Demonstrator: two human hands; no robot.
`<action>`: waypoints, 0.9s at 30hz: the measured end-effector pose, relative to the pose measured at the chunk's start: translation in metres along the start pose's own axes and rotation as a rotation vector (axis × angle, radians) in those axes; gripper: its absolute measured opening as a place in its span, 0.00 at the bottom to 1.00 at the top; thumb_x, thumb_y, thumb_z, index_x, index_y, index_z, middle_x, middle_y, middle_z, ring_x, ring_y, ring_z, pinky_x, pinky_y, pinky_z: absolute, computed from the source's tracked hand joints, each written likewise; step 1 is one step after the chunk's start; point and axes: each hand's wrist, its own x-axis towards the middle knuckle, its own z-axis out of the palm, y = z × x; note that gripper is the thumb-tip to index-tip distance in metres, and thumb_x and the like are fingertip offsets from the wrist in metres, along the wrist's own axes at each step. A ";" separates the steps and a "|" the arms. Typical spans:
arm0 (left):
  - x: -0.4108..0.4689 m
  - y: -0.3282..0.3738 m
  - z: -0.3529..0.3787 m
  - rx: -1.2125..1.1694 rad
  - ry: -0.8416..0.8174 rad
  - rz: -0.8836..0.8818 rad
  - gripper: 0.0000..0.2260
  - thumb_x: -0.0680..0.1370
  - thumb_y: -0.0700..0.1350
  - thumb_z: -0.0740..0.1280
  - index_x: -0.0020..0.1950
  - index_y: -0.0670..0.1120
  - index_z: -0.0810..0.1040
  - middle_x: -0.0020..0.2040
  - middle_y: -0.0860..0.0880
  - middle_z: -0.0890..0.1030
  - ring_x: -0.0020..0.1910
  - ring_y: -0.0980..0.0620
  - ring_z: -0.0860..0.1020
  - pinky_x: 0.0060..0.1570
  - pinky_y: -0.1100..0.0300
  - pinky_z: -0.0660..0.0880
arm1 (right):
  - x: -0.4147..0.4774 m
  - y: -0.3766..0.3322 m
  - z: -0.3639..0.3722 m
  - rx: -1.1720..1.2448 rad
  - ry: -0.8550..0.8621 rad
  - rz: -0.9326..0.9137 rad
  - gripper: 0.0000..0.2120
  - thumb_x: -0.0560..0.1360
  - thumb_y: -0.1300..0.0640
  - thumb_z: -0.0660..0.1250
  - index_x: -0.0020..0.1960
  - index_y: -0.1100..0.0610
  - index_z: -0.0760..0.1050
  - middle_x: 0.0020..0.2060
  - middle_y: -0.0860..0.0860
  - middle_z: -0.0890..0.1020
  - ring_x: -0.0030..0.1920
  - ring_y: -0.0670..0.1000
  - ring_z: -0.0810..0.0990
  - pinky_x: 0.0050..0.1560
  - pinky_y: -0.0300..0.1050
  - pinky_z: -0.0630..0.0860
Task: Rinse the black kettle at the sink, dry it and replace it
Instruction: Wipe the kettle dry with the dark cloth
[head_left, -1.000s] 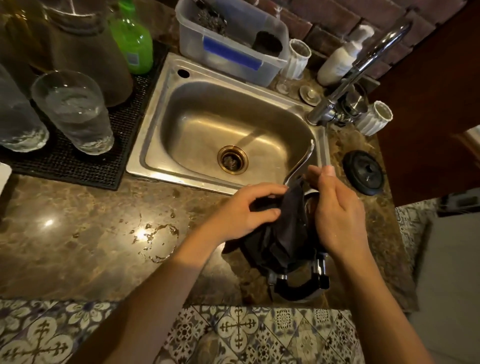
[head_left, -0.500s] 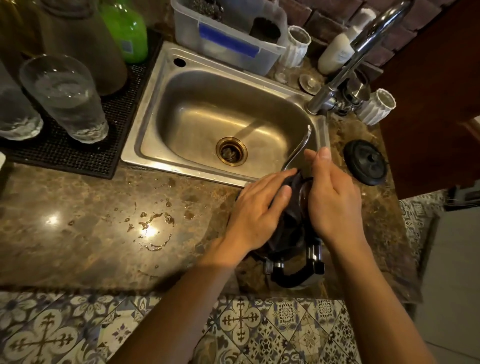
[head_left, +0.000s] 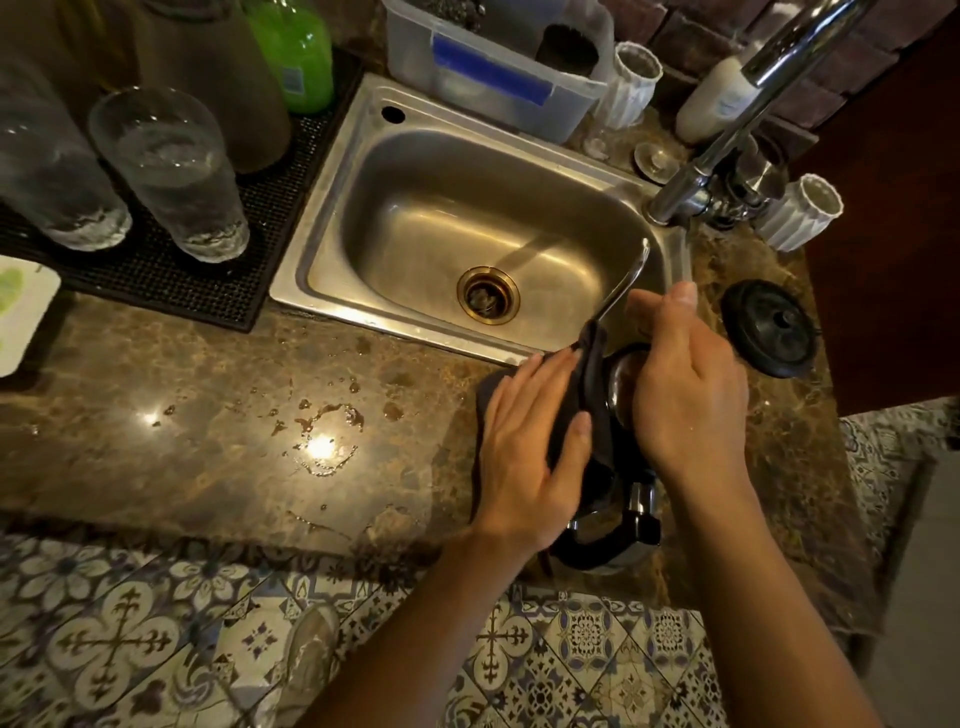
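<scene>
Since a half second ago my left hand (head_left: 524, 447) has flattened out more, palm spread wide over the dark cloth (head_left: 587, 395) and pressing it against the side of the black kettle (head_left: 618, 514), fingers mostly straight rather than curled. My right hand (head_left: 685, 384) is cupped over the kettle's top and far side, fingers loosely bent, holding it steady. So both are on the kettle, one through the cloth and one bare.

Kettle sits on the countertop (head_left: 208, 415) at lower right of centre, just in front of the sink's near right corner. Its thin curved metal spout (head_left: 626, 283) pokes up past my fingers over the basin. The glossy black handle with chrome brackets shows below my wrists.

Sink (head_left: 332, 208) is brushed stainless, a rounded rectangle with a brassy ring drain (head_left: 488, 295). The counter is polished brown marbled stone with little water puddles catching the light. The kettle's round black lid (head_left: 769, 327) lies flat at right, apart from the kettle. At upper left, two ribbed drinking glasses (head_left: 171, 171) stand on a black mesh mat (head_left: 171, 275). A chrome faucet (head_left: 727, 135) arcs in from the upper right. Patterned floor tiles run along the bottom.
</scene>
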 end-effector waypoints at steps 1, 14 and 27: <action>0.006 0.006 -0.001 -0.025 0.000 0.025 0.28 0.84 0.60 0.48 0.76 0.45 0.71 0.73 0.48 0.76 0.75 0.50 0.69 0.73 0.41 0.65 | 0.000 0.000 0.000 0.006 0.002 0.002 0.31 0.84 0.37 0.41 0.66 0.46 0.80 0.57 0.43 0.84 0.64 0.49 0.79 0.64 0.50 0.71; 0.088 -0.032 -0.010 -0.327 -0.481 -0.318 0.20 0.82 0.58 0.60 0.61 0.47 0.84 0.58 0.46 0.86 0.60 0.47 0.82 0.68 0.39 0.73 | 0.001 -0.002 -0.001 0.020 0.030 0.052 0.29 0.85 0.40 0.45 0.60 0.57 0.79 0.43 0.42 0.74 0.50 0.42 0.71 0.55 0.46 0.66; -0.016 -0.025 0.017 0.091 0.143 0.037 0.30 0.85 0.58 0.47 0.76 0.39 0.68 0.76 0.39 0.71 0.78 0.44 0.66 0.74 0.38 0.64 | -0.004 -0.010 -0.002 -0.039 0.047 0.087 0.30 0.86 0.41 0.44 0.54 0.55 0.82 0.43 0.47 0.77 0.48 0.48 0.73 0.51 0.46 0.63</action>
